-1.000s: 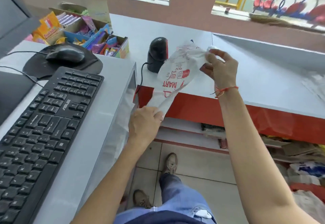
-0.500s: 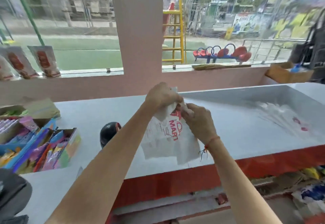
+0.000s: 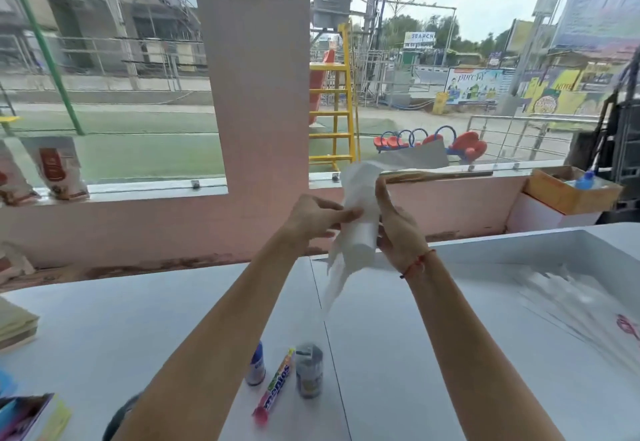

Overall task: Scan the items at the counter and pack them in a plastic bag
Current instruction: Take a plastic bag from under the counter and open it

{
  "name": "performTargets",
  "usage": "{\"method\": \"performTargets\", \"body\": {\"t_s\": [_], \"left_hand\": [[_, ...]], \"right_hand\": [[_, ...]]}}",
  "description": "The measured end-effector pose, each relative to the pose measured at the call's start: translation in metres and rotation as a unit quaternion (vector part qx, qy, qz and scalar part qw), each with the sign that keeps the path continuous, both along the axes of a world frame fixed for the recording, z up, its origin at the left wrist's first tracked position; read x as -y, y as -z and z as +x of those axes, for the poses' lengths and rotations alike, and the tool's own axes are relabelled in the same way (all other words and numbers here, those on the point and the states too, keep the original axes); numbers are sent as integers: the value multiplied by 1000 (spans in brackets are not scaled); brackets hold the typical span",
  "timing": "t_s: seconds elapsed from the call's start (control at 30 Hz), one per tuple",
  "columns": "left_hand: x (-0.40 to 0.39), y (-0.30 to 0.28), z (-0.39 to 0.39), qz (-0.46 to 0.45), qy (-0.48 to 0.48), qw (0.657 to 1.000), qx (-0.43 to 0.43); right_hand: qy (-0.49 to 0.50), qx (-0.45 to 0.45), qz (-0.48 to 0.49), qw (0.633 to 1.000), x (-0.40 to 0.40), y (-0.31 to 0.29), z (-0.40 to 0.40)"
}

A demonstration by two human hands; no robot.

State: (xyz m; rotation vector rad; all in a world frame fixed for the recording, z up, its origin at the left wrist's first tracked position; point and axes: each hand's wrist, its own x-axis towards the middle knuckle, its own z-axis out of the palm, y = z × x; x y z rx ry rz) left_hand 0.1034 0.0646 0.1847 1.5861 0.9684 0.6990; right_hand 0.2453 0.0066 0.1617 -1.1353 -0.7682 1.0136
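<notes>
Both my hands hold a white plastic bag (image 3: 356, 229) up above the white counter (image 3: 398, 343). My left hand (image 3: 317, 217) pinches its left side and my right hand (image 3: 398, 229) grips its right side, thumb raised along the bag's upper edge. The bag's lower end hangs loose toward the counter. Below my left forearm three items lie on the counter: a small blue-capped container (image 3: 255, 366), a Mentos roll (image 3: 275, 385) lying flat, and a small grey can (image 3: 309, 375) standing upright.
A stack of plastic bags (image 3: 571, 305) lies in the recessed tray at right. The black scanner (image 3: 119, 418) peeks out under my left arm. Candy boxes (image 3: 27, 418) stand at the bottom left, a cardboard box (image 3: 568, 191) at the far right, snack packets (image 3: 55, 167) on the sill.
My view has tilted up from the keyboard to the counter and window. My hands have come together and lifted the bag higher, working at its top edge. The three items have come into view.
</notes>
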Motion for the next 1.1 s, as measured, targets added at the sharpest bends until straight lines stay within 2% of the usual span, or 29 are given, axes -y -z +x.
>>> {"method": "performTargets", "body": {"t_s": [0.1,0.2,0.27,0.33,0.37,0.43,0.5,0.53,0.6,0.7,0.77,0.8,0.83,0.93,0.97,1.0,1.03,1.1], "left_hand": [[-32,-3,-7,7,-50,999,22],[-64,2,-29,25,-142,989,18],[-84,9,-51,44,-183,981,-36],[-95,16,-64,127,-170,962,-170],[-96,18,-62,187,-145,950,-203],[-88,21,-48,323,-63,929,-170],[-84,21,-31,455,-28,879,-141],[-86,19,-29,492,-33,859,-138],[-96,15,-36,515,-37,846,-132],[-115,18,-49,507,-46,855,-102],[-126,16,-51,466,-92,878,-66],[-132,14,-50,430,-111,894,-50],[-139,13,-50,390,-110,913,-41],[-155,8,-45,310,-51,949,-28],[-159,6,-43,298,-33,954,-17],[-161,4,-42,286,-13,958,-1],[-164,4,-41,271,7,962,13],[-171,6,-42,229,43,972,27]], "right_hand": [[-24,-50,12,998,-22,-3,11],[88,-72,-6,994,-34,-4,35],[152,-61,-15,986,-38,-3,54],[160,-3,-24,987,-45,2,55],[143,36,-20,989,-52,4,47],[122,125,-9,985,-71,9,22],[147,225,-12,963,-93,13,1],[168,260,-17,951,-102,13,-4],[211,294,-14,932,-113,11,-6],[260,363,12,895,-123,6,-2],[279,431,39,857,-130,3,-1],[283,483,63,827,-133,3,-2],[284,553,97,777,-138,4,-4],[257,755,195,571,-149,13,-16],[228,788,216,529,-153,18,-18],[190,809,220,511,-156,24,-21],[131,828,194,510,-160,32,-23],[-22,859,70,507,-164,48,-26]]}}
